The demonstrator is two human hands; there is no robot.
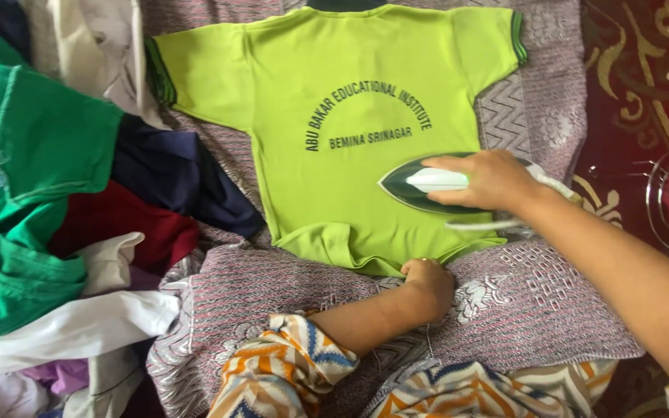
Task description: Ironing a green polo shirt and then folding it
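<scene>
Landmark = lime-green shirt [334,131], spread flat, back side up, on a patterned grey-pink cloth [536,294].

Left of the shirt: loose pile of clothes [56,217], green, navy, dark red and white pieces, touching the shirt's left sleeve edge. Not pressed, from the look of it.

At the shirt's bottom hem, about centre: left hand [427,282], fingers curled into a fist, pinning the hem against the cloth. I can't tell whether it pinches fabric or just presses down.

On the shirt's lower right: iron [427,184], dark green soleplate body with a white handle, nose pointing left toward the shirt's middle. Right hand [489,182] wrapped around the handle, fingers closed on it. White cord [489,224] runs off beside the wrist.

Right of the shirt: dark red patterned carpet [621,77], wire-frame object at the edge, partly cut off.

Judgement on doing this pass well: keep the hem taut with the left fist so no crease gets pressed in, glide nose-first in straight strokes, don't linger on the printed lettering, keep the cord off the fabric and the left knuckles out of the iron's path.
</scene>
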